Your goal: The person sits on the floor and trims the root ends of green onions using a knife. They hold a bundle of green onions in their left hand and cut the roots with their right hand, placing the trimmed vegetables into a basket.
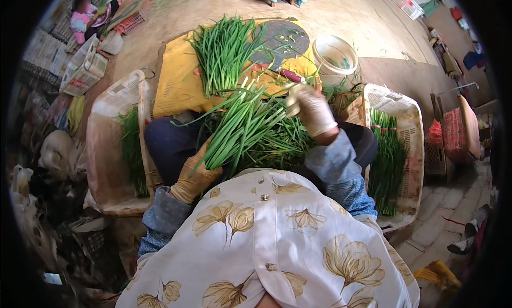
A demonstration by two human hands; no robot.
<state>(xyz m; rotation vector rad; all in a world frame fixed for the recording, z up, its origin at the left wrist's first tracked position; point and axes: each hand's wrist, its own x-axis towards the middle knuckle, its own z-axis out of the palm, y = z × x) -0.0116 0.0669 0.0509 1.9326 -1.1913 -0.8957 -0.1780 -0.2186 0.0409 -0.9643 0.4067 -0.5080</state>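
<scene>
My left hand [196,174], in a thin glove, is closed round a bunch of long green leaves [236,128], likely Chinese chives, whose pale ends point up and away from me. Near those pale ends my right hand [310,108], gloved too, is raised and blurred; whether it pinches anything I cannot tell. A heap of loose leaves and trimmings [284,142] lies on my lap. Beyond it, a larger bunch of green leaves [226,53] rests on a yellow-covered board [176,75], near a dark round mat [282,39] and a tool's purple handle [293,75].
A white bucket [335,57] stands beside the board. One plastic crate [116,148] at my left holds greens; another [412,156] at my right holds banded bunches [386,164]. A person [90,19] sits at the far left near crates. Plastic bags lie at the lower left.
</scene>
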